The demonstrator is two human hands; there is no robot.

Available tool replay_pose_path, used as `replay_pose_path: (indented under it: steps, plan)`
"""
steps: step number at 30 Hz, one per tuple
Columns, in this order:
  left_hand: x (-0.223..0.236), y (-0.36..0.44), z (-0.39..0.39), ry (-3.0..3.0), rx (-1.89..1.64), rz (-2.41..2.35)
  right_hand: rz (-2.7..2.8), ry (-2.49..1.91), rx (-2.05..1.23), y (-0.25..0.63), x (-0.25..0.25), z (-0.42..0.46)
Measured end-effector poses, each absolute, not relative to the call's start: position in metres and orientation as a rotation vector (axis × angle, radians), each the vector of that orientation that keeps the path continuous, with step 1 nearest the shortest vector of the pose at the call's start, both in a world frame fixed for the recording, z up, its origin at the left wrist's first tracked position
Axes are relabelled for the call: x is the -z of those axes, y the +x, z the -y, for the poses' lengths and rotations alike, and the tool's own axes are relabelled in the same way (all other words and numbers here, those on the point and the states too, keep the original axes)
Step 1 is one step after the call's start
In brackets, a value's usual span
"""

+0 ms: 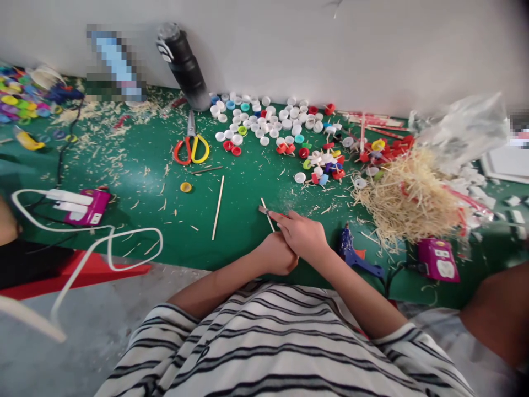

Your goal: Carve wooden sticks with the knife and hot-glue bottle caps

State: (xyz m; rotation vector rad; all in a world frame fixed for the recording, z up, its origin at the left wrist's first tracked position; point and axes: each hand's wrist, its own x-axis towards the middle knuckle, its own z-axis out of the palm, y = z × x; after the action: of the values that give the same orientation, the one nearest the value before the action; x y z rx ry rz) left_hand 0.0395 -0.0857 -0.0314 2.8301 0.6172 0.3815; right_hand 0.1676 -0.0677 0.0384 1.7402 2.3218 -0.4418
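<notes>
My left hand (276,255) is closed at the front edge of the green table, and a thin pale wooden stick (268,216) rises from it. My right hand (303,234) lies over the left, its fingers wrapped round a small red cutter (263,209) whose metal end crosses the stick. How far the cutter reaches inside the hand is hidden. To the left, a second thin wooden stick (218,208) rests on the table. Beyond it lie scissors (191,144) with red and yellow handles and a yellow cap (185,187).
Many bottle caps (264,118) spread along the wall beside a black bottle (184,66). At right are a blue glue gun (355,256), a heap of wood shavings (409,201) and a magenta power box (438,260). Another magenta box (88,207) and a white cable (109,231) lie left.
</notes>
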Motion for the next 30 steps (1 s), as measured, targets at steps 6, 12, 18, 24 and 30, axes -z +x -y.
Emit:
replay_pose_path:
  steps: [6, 12, 18, 24, 30]
  plan:
    - [0.032, 0.042, 0.086, 2.829, -0.360, -0.566, -2.307, 1.710, 0.408, 0.175, -0.040, 0.076]
    - [0.032, 0.042, 0.086, 2.842, -0.338, -0.553, -2.301, 1.740, 0.410, 0.184, -0.040, 0.085]
    - [0.030, 0.041, 0.086, 2.846, -0.287, -0.587, -2.284, 1.767, 0.424, 0.181, -0.036, 0.078]
    - [0.024, 0.039, 0.081, 2.821, -0.252, -0.587, -2.299, 1.745, 0.435, 0.176, -0.040, 0.071]
    - [0.027, 0.039, 0.080, 2.771, -0.243, -0.594, -2.279, 1.719, 0.439, 0.168, -0.039, 0.064]
